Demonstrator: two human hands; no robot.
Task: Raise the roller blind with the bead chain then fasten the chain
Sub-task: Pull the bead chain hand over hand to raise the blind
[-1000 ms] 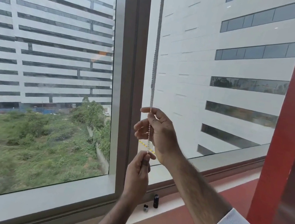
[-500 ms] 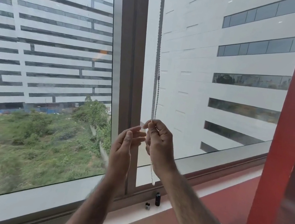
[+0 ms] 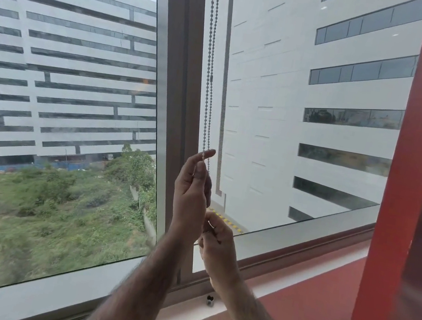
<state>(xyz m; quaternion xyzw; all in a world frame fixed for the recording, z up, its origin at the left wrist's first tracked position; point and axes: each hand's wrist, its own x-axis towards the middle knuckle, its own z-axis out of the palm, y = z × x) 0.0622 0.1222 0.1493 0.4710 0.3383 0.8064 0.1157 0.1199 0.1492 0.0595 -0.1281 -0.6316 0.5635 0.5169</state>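
The grey bead chain [image 3: 209,80] hangs in two strands beside the window's centre mullion [image 3: 174,74]. My left hand [image 3: 192,187] is raised, its fingertips pinched on the chain at about mid-window height. My right hand [image 3: 217,245] is lower, just above the sill, fingers curled closed around the chain's lower part, which is hidden inside the fist. The roller blind itself is out of view above the frame. A small chain holder [image 3: 209,300] sits on the sill under my right wrist.
The white window sill [image 3: 297,273] runs along the bottom of the glass. A red column [image 3: 406,194] stands at the right. Large glass panes [image 3: 58,104] fill the left and centre, showing buildings and greenery outside.
My left hand rose from below and took the chain higher up. My right hand dropped down the chain toward the sill. The camera moved closer to the window.
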